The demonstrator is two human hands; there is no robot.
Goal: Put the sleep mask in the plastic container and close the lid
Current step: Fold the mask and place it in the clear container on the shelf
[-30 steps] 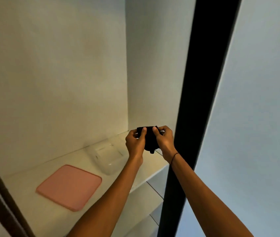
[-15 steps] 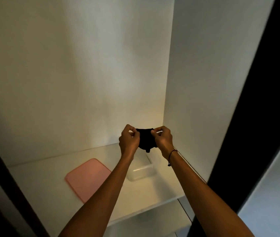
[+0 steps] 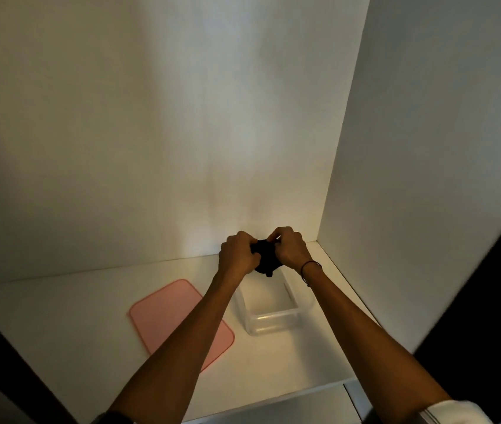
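Note:
A black sleep mask [image 3: 266, 260] is bunched between both my hands, held above the far end of the clear plastic container [image 3: 273, 319]. My left hand [image 3: 237, 255] grips its left side and my right hand [image 3: 289, 249] grips its right side. The container stands open on the white shelf [image 3: 289, 365]. Its pink lid [image 3: 163, 313] lies flat on the shelf to the left of the container, partly hidden under my left forearm.
The shelf sits inside a white cupboard, with a back wall [image 3: 182, 133] and a right side wall [image 3: 411, 148] close to the container. A dark door edge [image 3: 487, 286] stands at the right. A lower shelf [image 3: 304, 408] shows below.
The view has swung right and closer to the cupboard. Both hands have squeezed the mask into a tighter bundle and brought it over the container.

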